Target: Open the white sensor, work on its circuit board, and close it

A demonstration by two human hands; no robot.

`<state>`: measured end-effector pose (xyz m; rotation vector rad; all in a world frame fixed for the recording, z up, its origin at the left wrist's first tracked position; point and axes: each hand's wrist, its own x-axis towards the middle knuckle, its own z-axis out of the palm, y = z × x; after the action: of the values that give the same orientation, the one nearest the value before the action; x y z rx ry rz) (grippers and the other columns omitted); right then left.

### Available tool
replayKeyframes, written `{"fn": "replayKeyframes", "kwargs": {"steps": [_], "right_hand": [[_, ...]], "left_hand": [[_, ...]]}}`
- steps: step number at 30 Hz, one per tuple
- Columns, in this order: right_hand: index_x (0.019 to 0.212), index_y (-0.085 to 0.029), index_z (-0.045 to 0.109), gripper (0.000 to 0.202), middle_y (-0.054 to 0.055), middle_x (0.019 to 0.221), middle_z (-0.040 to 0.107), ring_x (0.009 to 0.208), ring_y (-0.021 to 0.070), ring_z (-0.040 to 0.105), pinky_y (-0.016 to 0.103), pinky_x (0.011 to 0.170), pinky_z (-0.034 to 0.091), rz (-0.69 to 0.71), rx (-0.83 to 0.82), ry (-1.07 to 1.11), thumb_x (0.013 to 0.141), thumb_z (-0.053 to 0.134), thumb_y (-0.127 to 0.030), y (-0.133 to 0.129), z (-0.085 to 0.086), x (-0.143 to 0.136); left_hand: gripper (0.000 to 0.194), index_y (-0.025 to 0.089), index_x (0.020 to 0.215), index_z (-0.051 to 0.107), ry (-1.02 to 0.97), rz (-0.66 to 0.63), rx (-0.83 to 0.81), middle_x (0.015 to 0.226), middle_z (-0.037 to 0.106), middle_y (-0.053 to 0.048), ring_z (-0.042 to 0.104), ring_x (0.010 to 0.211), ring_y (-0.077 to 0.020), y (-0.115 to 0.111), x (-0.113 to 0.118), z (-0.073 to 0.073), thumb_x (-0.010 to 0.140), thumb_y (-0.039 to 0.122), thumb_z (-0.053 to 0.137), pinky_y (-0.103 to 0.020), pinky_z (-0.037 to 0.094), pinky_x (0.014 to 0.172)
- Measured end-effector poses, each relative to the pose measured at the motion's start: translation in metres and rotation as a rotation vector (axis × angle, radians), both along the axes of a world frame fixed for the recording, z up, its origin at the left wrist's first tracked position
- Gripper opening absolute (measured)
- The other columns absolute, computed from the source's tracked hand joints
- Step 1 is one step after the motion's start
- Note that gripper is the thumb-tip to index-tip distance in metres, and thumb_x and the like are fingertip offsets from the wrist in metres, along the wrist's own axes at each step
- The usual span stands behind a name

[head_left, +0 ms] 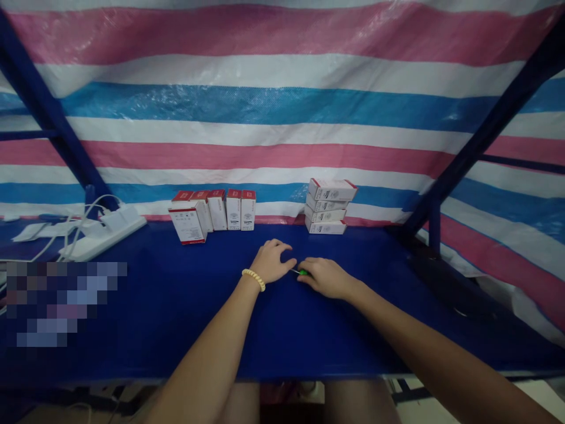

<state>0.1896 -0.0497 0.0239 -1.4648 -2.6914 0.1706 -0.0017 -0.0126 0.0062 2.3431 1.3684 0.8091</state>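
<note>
Left hand (272, 262) spread near right hand (325, 277), which gripped green-handled tool (303, 272); upright boxes (212, 213) and stacked boxes (329, 207) stood beyond.

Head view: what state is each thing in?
Left hand: open, thumb near the tool's tip
Right hand: closed on the green-handled tool
Left boxes: standing upright, some tilted
Right boxes: lying flat, stacked four high
Power strip: plugs inserted; power unclear
Bracelet: worn on left wrist
Striped sheet: hanging, wrinkled
</note>
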Motion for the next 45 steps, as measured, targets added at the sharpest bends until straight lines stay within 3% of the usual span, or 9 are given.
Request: {"fn": "replayKeyframes", "kwargs": {"steps": [4, 9, 13, 18, 29, 34, 37, 41, 45], "right_hand": [[0.099, -0.021, 0.063, 0.026, 0.006, 0.098, 0.065, 0.090, 0.0200, 0.061, 0.033, 0.081, 0.047, -0.012, 0.028, 0.194, 0.080, 0.057, -0.036, 0.022, 0.006, 0.003], [0.124, -0.014, 0.051, 0.058, 0.020, 0.129, 0.044, 0.123, 0.0365, 0.039, 0.053, 0.096, 0.039, -0.462, 0.629, 0.415, 0.073, 0.063, -0.040, 0.085, 0.035, 0.022], [0.128, -0.013, 0.041, 0.072, 0.023, 0.126, 0.038, 0.122, 0.0401, 0.035, 0.055, 0.094, 0.037, -0.658, 0.578, 0.440, 0.067, 0.071, -0.037, 0.130, 0.056, 0.029], [0.126, -0.012, 0.035, 0.077, 0.022, 0.123, 0.035, 0.119, 0.0387, 0.033, 0.055, 0.096, 0.033, -0.716, 0.611, 0.373, 0.065, 0.072, -0.044, 0.151, 0.056, 0.028], [0.135, -0.016, 0.029, 0.085, 0.022, 0.126, 0.032, 0.118, 0.0401, 0.033, 0.056, 0.094, 0.032, -0.723, 0.615, 0.297, 0.067, 0.068, -0.049, 0.152, 0.053, 0.023], [0.143, -0.010, 0.015, 0.096, 0.027, 0.133, 0.027, 0.124, 0.0429, 0.030, 0.058, 0.097, 0.030, -0.660, 0.673, 0.323, 0.071, 0.064, -0.050, 0.135, 0.042, 0.025], [0.143, -0.008, 0.018, 0.091, 0.027, 0.136, 0.027, 0.127, 0.0412, 0.029, 0.056, 0.098, 0.033, -0.646, 0.649, 0.408, 0.073, 0.060, -0.047, 0.116, 0.032, 0.020], [0.127, -0.013, 0.045, 0.064, 0.019, 0.120, 0.049, 0.113, 0.0307, 0.048, 0.044, 0.091, 0.043, -0.566, 0.358, 0.582, 0.073, 0.060, -0.044, 0.084, 0.018, 0.011], [0.093, -0.015, 0.060, 0.041, 0.006, 0.082, 0.061, 0.075, 0.0160, 0.056, 0.031, 0.071, 0.046, -0.240, -0.165, 0.624, 0.071, 0.064, -0.049, 0.052, 0.004, 0.008]], "left_hand": [[0.020, 0.024, 0.096, 0.070, 0.138, -0.104, -0.052, 0.109, 0.064, -0.005, 0.055, 0.107, -0.0262, 0.000, -0.001, -0.001, 0.083, 0.033, 0.059, -0.046, 0.040, 0.097], [0.018, 0.023, 0.091, 0.071, 0.124, -0.084, -0.043, 0.105, 0.065, -0.005, 0.057, 0.103, -0.0251, 0.001, 0.001, -0.001, 0.081, 0.034, 0.062, -0.044, 0.040, 0.096], [0.022, 0.022, 0.096, 0.070, 0.140, -0.076, -0.043, 0.106, 0.065, -0.006, 0.057, 0.103, -0.0255, 0.002, -0.001, -0.001, 0.081, 0.036, 0.061, -0.044, 0.041, 0.095], [0.025, 0.021, 0.100, 0.069, 0.144, -0.054, -0.041, 0.106, 0.064, -0.007, 0.057, 0.102, -0.0264, 0.003, -0.002, 0.001, 0.082, 0.036, 0.060, -0.044, 0.043, 0.093], [0.027, 0.021, 0.101, 0.068, 0.168, -0.053, -0.064, 0.108, 0.064, -0.008, 0.058, 0.104, -0.0274, 0.001, -0.003, 0.003, 0.082, 0.037, 0.059, -0.043, 0.045, 0.093], [0.028, 0.020, 0.102, 0.068, 0.165, -0.060, -0.056, 0.109, 0.064, -0.009, 0.058, 0.104, -0.0275, 0.004, -0.003, 0.001, 0.081, 0.036, 0.059, -0.042, 0.044, 0.095], [0.029, 0.019, 0.102, 0.068, 0.148, -0.061, -0.052, 0.107, 0.064, -0.009, 0.058, 0.103, -0.0268, 0.006, -0.004, -0.002, 0.081, 0.036, 0.060, -0.041, 0.045, 0.095], [0.028, 0.019, 0.100, 0.069, 0.141, -0.062, -0.047, 0.102, 0.064, -0.009, 0.058, 0.101, -0.0261, 0.006, -0.005, -0.002, 0.079, 0.037, 0.063, -0.039, 0.045, 0.094], [0.021, 0.022, 0.088, 0.071, 0.182, -0.098, -0.065, 0.091, 0.066, -0.007, 0.060, 0.092, -0.0248, 0.006, -0.009, 0.002, 0.078, 0.039, 0.064, -0.038, 0.046, 0.087]]}}
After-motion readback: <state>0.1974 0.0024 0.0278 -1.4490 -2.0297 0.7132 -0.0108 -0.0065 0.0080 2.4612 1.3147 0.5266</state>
